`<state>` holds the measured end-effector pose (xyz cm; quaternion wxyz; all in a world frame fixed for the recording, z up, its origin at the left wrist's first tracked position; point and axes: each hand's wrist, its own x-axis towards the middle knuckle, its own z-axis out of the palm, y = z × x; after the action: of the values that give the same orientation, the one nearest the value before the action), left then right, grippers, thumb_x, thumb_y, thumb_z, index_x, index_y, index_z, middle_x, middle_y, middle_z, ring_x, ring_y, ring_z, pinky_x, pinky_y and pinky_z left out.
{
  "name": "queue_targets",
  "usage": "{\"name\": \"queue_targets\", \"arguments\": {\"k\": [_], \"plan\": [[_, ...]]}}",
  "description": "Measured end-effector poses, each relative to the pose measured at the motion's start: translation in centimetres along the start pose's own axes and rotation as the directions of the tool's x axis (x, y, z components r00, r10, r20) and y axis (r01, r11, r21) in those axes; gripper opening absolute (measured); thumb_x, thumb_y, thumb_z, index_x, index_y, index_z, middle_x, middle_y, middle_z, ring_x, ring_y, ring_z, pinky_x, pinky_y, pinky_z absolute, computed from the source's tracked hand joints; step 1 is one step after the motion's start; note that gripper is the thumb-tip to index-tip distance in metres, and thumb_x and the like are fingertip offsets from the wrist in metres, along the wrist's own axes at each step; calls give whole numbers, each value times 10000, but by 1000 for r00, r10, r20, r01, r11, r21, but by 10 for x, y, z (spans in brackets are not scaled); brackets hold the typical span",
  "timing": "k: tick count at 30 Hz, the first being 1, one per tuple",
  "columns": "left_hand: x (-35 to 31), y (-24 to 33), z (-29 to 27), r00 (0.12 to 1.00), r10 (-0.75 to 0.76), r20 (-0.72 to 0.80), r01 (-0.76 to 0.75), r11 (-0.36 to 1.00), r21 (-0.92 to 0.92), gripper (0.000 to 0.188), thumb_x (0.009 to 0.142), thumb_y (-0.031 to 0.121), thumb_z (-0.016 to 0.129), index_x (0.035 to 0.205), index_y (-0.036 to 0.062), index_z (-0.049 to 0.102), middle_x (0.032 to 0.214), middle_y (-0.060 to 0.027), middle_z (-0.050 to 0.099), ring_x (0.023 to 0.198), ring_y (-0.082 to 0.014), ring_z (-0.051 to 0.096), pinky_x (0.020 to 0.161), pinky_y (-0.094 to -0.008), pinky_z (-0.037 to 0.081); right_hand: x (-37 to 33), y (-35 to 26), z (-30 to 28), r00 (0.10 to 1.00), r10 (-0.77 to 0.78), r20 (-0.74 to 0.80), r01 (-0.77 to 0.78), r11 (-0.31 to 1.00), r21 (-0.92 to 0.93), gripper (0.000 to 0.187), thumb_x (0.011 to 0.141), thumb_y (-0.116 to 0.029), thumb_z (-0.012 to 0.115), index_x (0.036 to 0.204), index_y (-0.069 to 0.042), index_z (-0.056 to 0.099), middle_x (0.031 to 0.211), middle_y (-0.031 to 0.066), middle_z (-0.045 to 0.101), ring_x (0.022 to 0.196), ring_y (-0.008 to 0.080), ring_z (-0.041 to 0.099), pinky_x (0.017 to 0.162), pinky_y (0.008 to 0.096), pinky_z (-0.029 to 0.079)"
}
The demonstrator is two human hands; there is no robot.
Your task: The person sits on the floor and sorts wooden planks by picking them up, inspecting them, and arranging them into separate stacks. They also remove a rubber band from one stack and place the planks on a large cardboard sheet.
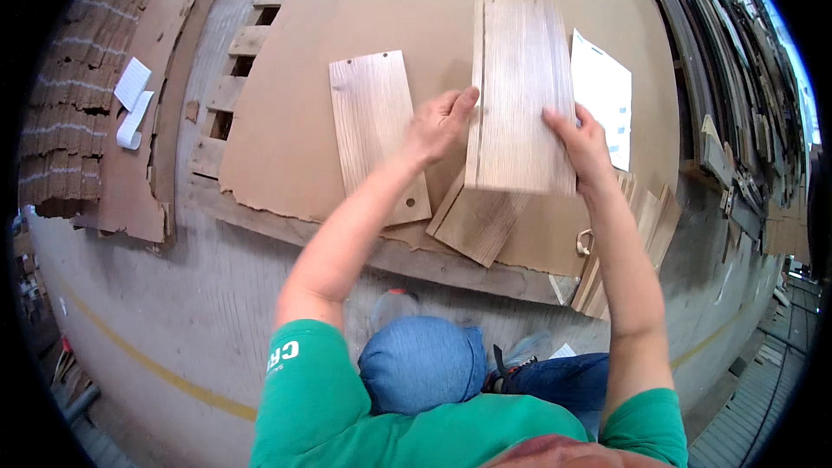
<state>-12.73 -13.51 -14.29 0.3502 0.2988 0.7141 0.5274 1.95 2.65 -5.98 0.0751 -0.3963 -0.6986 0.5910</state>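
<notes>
The pale, wood-grained rectangular panel with a lengthwise groove is in the upper middle of the frame, gripped by the right hand, thumb across its face; the left hand meets its left edge, though from here I can't tell whether it pinches or merely touches. If that side is unsupported, the panel could swivel and chip a corner on the brownish wooden board below it in the frame, or, slipping right, crease the white printed paper sheet on the flat brown cardboard.
</notes>
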Motion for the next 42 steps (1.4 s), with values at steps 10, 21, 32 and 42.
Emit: {"name": "queue_targets", "arguments": {"k": [10, 21, 32, 42], "plan": [[0, -76, -46, 917, 385, -103, -83, 438, 895, 598, 830, 477, 513, 1304, 123, 428, 1375, -155, 329, 1305, -297, 247, 1077, -477, 124, 177, -58, 2, 864, -483, -141, 134, 490, -861, 612, 740, -386, 581, 1167, 21, 419, 1010, 264, 596, 944, 388, 590, 842, 428, 455], [2, -70, -46, 943, 317, -97, -55, 438, 897, 618, 833, 503, 481, 1318, 126, 417, 1389, -156, 316, 1319, -292, 219, 1086, -473, 97, 219, -44, 21, 974, -228, -8, 94, 431, -898, 617, 730, -332, 559, 1172, 66, 394, 969, 245, 614, 907, 363, 606, 793, 430, 482], [6, -70, -42, 941, 331, -76, -68, 403, 913, 622, 821, 480, 518, 1316, 117, 414, 1385, -175, 323, 1320, -309, 229, 1081, -477, 105, 277, -88, -15, 955, 146, 257, -113, 984, -137, 610, 717, -352, 634, 1130, 56, 449, 1020, 220, 602, 918, 312, 602, 808, 418, 479], [4, -70, -44, 931, 357, -80, -74, 398, 914, 621, 810, 481, 532, 1301, 114, 433, 1369, -181, 341, 1305, -320, 250, 1071, -484, 124, 274, -93, -23, 923, 222, 316, -266, 958, 104, 596, 693, -335, 668, 1119, 32, 471, 1021, 216, 599, 925, 323, 600, 828, 459, 475]]}}
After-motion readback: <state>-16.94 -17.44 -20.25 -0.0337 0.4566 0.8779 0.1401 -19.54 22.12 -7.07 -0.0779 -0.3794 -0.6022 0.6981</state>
